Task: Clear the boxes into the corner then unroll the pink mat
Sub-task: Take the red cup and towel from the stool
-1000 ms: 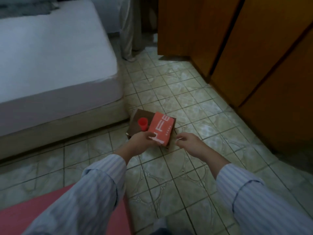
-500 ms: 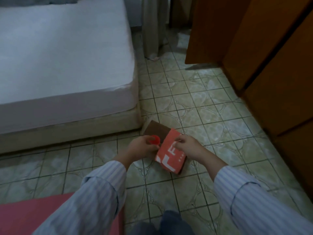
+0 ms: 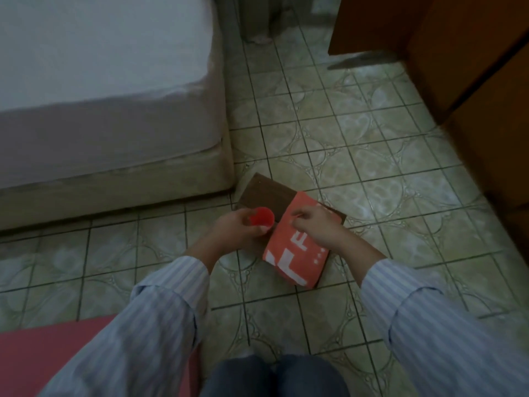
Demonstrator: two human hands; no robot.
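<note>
Left hand (image 3: 239, 228) grips red cup (image 3: 262, 220); right hand (image 3: 316, 226) on orange box (image 3: 297, 253).

A bedroom in a home. The upper left of the frame is filled by a bed (image 3: 108, 90): a thick mattress under a plain pale sheet, resting on a low cream base that sits directly on the floor. The floor (image 3: 357, 156) is laid with small square glazed tiles, greenish-beige with a curling pattern and dark grout lines. Down the right edge and into the upper right stands a wooden wardrobe (image 3: 486, 67) with flat orange-brown doors. At the top centre the hem of a pale curtain (image 3: 259, 24) hangs to the tiles. The light is dim and domestic, without work fittings.
</note>
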